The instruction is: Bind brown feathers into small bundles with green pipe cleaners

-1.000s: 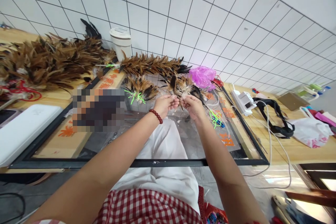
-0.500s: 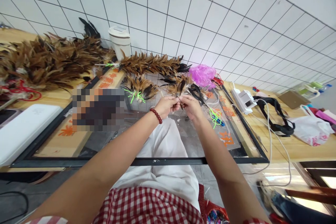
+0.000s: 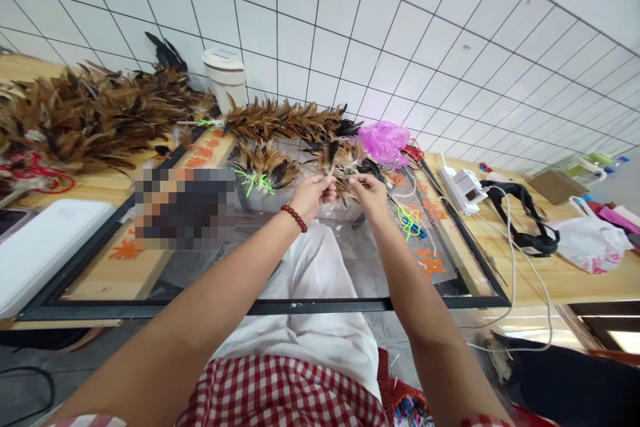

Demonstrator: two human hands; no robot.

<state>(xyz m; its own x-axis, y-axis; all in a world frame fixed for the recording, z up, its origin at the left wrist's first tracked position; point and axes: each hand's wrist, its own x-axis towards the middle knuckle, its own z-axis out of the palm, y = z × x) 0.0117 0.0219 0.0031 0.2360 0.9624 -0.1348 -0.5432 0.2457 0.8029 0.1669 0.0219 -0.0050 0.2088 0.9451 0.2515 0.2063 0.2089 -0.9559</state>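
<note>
My left hand point(image 3: 313, 197), with a red bead bracelet at the wrist, pinches a small dark-tipped feather point(image 3: 331, 152) that stands upright from its fingertips. A short gap to the right, my right hand point(image 3: 369, 193) has thumb and forefinger pressed together; what they hold, if anything, is too small to name. Loose brown feathers point(image 3: 343, 187) lie just behind and between the hands. Behind my left hand sits a feather bunch point(image 3: 265, 167) with green ties point(image 3: 255, 181). A long brown feather strand point(image 3: 285, 121) lies farther back.
A black-framed glass panel point(image 3: 320, 307) spans the wooden table point(image 3: 530, 280). Left are a feather pile point(image 3: 90, 113) and white box point(image 3: 55, 253); behind, a white cup point(image 3: 225, 77) and pink plastic point(image 3: 384, 142). A power strip point(image 3: 463, 190), cables, black strap and white bag lie right.
My hands have moved apart from where their fingertips met. The feather now stands in my left hand's pinch. At the lower right, a dark shape has come further into view.
</note>
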